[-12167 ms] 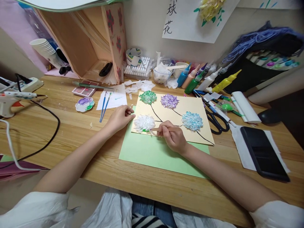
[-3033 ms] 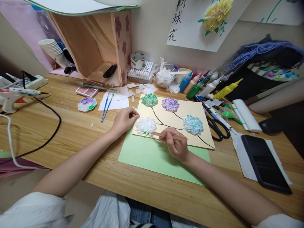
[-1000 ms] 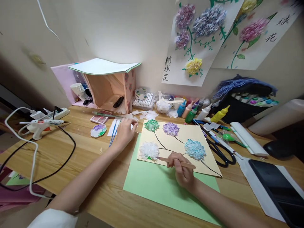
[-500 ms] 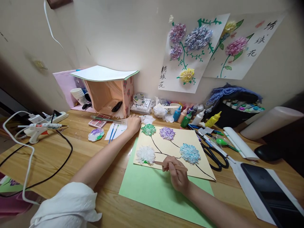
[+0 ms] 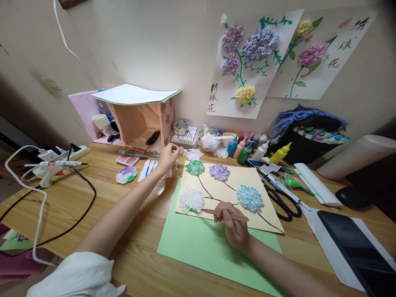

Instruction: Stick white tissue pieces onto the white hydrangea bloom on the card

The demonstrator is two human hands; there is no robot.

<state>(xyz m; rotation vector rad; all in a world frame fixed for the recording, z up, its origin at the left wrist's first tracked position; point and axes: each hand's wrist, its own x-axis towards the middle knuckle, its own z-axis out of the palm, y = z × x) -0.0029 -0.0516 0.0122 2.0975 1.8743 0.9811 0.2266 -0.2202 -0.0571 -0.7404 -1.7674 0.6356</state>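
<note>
Your left hand (image 5: 169,157) blurs into the scraps (image 5: 193,154) — I cannot tell its grip; its wrist covers part of the brushes' sheet (image 5: 143,172). Your right hand (image 5: 232,225) pinches the stick (image 5: 239,217) — tip at the white flower (image 5: 191,200), scissors (image 5: 283,204) to its right.

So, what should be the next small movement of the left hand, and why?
Probably bring the left hand to the white flower: its fingertips seem to pinch a white scrap near the paper pieces, while the right hand holds the wooden stick at that flower's edge.
</note>
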